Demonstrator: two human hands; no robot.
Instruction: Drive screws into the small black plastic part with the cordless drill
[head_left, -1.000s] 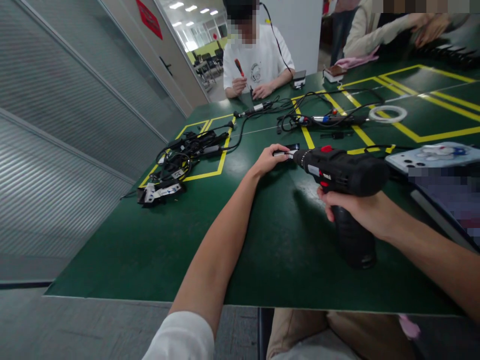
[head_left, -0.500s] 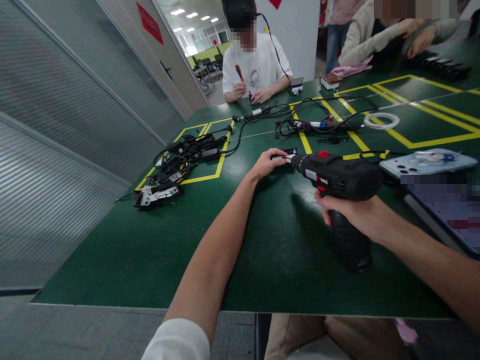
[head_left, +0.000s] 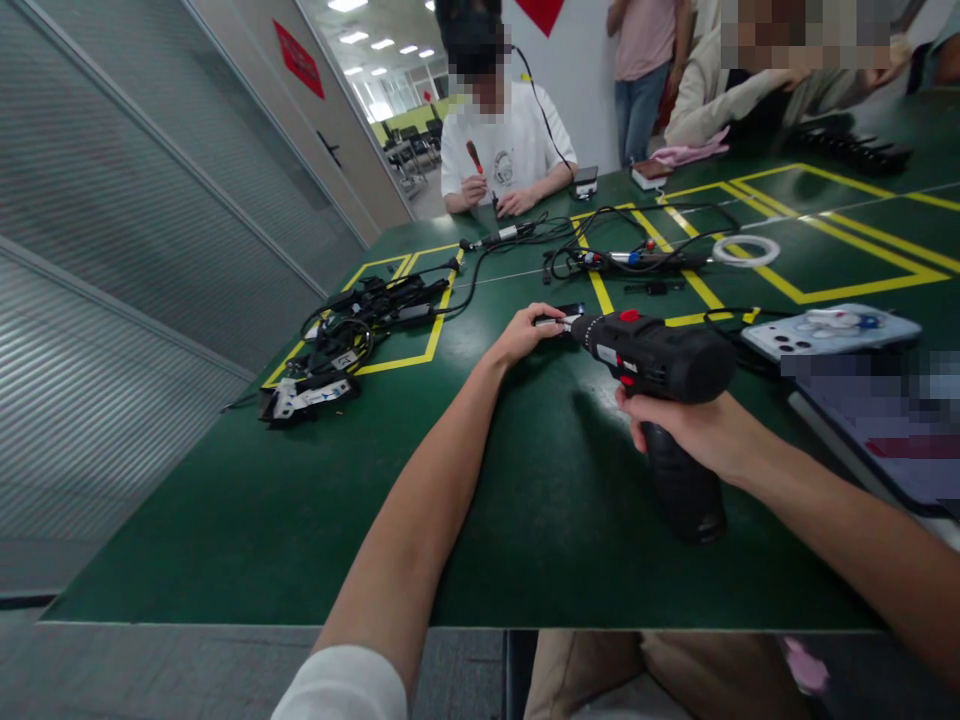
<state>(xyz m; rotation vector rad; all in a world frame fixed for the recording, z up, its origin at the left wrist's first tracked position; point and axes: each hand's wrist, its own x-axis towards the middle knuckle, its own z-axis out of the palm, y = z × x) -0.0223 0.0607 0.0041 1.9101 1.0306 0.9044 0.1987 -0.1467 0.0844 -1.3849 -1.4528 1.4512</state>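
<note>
My right hand (head_left: 679, 425) is wrapped round the grip of a black cordless drill (head_left: 660, 355) with red switches. The drill lies level, its chuck pointing left and its bit end close to the fingers of my left hand (head_left: 525, 332). With those fingers I grip a small dark piece (head_left: 571, 309) with a silvery part, low over the green table (head_left: 517, 520). My fingers and the chuck hide most of the piece, so its kind and the bit's exact contact do not show.
Tangled black cables and parts (head_left: 375, 315) lie to the left. More cables, a cable tool (head_left: 637, 260) and a white ring (head_left: 746, 250) lie beyond my hands. A phone (head_left: 829, 330) and a tablet (head_left: 885, 420) are at right. Across the table a person (head_left: 506, 150) holds a screwdriver (head_left: 475, 157).
The view has shifted slightly, so most things sit a little further left. Both hands keep their holds, and the drill stays at the small piece.
</note>
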